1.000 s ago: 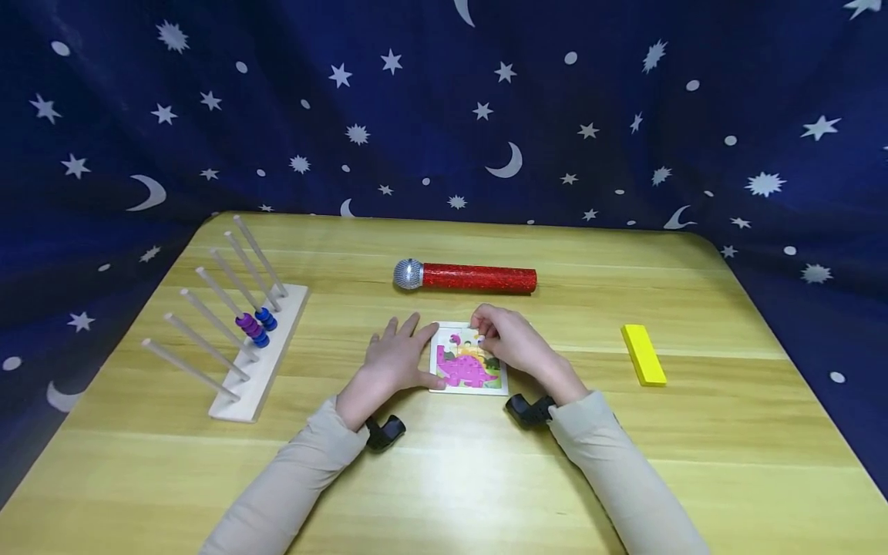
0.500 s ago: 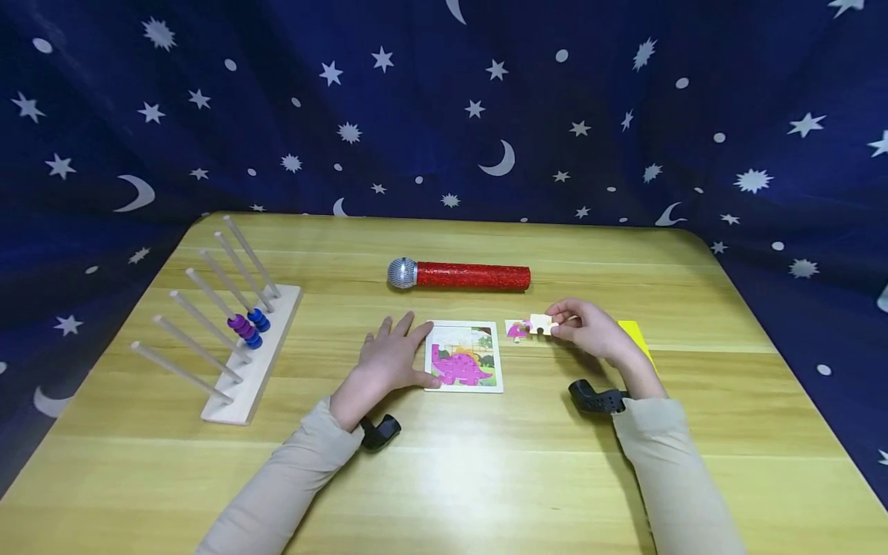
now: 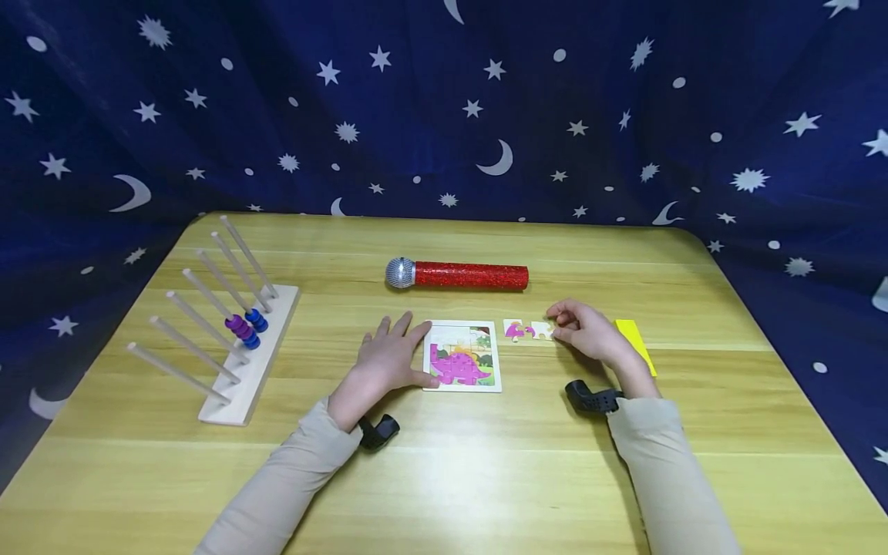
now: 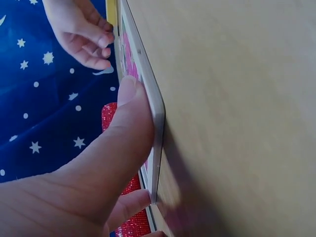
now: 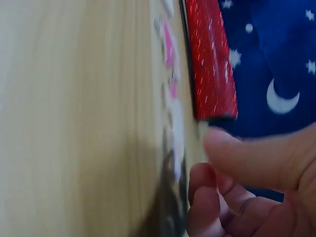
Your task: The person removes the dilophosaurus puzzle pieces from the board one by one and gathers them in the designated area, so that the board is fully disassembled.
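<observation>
A square jigsaw puzzle point(image 3: 459, 366) with a pink dinosaur lies in a white-rimmed frame in the head view. Its upper left part shows pale and pictureless. My left hand point(image 3: 390, 361) rests at the frame's left side, fingers spread. In the left wrist view its thumb point(image 4: 131, 123) presses on the rim and another finger touches the frame's edge. Right of the frame lie two puzzle pieces, a pink one point(image 3: 514, 331) and a mostly white one point(image 3: 543, 331). Beside the white piece is my right hand point(image 3: 586, 330), its fingers loosely bent; the right wrist view shows nothing between them.
Behind the puzzle lies a red glittery microphone point(image 3: 472, 276). A wooden peg stand point(image 3: 258, 362) with purple and blue beads is at the left. A yellow block point(image 3: 634, 343) sits partly behind the right wrist. A starry dark blue cloth point(image 3: 444, 108) hangs past the table's far edge.
My right hand has moved right from the puzzle's top. Two pieces are out of the frame on the table, and my fingers have let go of the white one. My left hand stays at the frame.
</observation>
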### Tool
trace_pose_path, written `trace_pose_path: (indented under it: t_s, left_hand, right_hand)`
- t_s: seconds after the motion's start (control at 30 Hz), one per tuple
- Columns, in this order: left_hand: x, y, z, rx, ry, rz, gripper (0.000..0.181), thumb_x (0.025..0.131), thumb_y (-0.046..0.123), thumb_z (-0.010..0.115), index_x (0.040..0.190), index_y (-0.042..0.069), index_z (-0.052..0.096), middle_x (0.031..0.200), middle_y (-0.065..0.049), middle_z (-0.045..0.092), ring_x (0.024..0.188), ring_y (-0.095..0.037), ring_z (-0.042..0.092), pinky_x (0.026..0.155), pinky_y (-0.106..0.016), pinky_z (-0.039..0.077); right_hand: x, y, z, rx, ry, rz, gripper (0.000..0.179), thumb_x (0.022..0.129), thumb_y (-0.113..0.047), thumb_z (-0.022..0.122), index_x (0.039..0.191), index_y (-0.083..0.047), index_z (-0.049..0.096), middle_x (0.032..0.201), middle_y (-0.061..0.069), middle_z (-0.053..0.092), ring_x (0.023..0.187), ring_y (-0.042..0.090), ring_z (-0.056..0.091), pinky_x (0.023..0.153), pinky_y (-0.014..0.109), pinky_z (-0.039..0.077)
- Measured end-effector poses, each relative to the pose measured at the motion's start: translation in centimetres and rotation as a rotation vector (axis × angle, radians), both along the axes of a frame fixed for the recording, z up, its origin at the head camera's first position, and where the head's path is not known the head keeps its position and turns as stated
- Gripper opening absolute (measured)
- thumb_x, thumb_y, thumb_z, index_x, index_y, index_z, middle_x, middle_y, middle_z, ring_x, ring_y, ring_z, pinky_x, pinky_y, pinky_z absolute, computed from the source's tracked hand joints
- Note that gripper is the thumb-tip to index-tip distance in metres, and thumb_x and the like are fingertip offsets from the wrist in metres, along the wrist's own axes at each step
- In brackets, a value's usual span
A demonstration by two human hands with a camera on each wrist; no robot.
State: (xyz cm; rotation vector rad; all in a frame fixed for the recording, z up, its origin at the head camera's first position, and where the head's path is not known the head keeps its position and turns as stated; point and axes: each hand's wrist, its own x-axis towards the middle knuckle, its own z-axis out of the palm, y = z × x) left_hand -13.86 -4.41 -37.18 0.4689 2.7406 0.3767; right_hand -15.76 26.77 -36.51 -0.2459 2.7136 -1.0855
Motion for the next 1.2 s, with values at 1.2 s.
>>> trace_pose_path:
  t_s: [1.2]
  left_hand:
    - [0.1, 0.0, 0.0, -0.008, 0.031, -0.005, 0.093, 0.065, 0.055, 0.072, 0.141, 0.018, 0.033, 0.146, -0.016, 0.021, 0.130, -0.044, 0.018, 0.097, -0.060, 0.024]
  right_hand:
    - [0.3, -8.7, -0.1, 0.113, 0.111, 0.187, 0.035, 0.072, -0.002, 0.074, 0.100, -0.002, 0.053, 0.093, 0.009, 0.053, 0.085, 0.023, 0.050, 0.074, 0.034, 0.043]
